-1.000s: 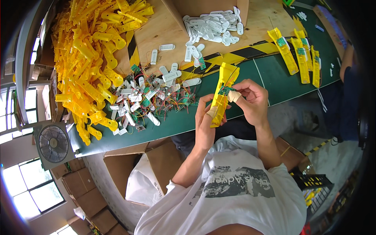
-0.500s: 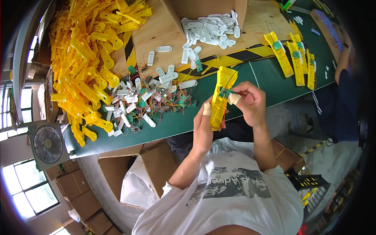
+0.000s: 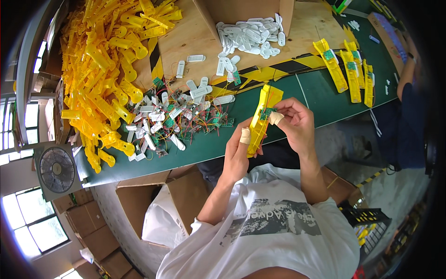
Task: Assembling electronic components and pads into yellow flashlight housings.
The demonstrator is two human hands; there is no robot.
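My left hand [image 3: 238, 151] is wrapped round the lower end of a long yellow plastic shell [image 3: 272, 96], which is tilted with its far end up and to the right. A small green circuit board [image 3: 265, 113] sits at the shell's right edge, pinched by the thumb and fingers of my right hand [image 3: 296, 122]. Tan tape covers both thumbs. Thin wires show near the board; whether it is seated inside the shell I cannot tell. To the left lies a tangle of white pieces, green boards and red wires [image 3: 174, 116].
Yellow shells form a big heap [image 3: 100, 60] at the left. White oval pieces [image 3: 251, 35] spill from a cardboard box [image 3: 289, 16]. Several yellow shells with boards [image 3: 335, 69] lie at the right. An open carton [image 3: 186, 195] stands below the table edge. Another person's arm [image 3: 407, 74] is at far right.
The yellow shell has turned in my left hand, its open inside now facing more to the right, and its far end has dropped slightly. My right hand keeps its pinch on the circuit board.
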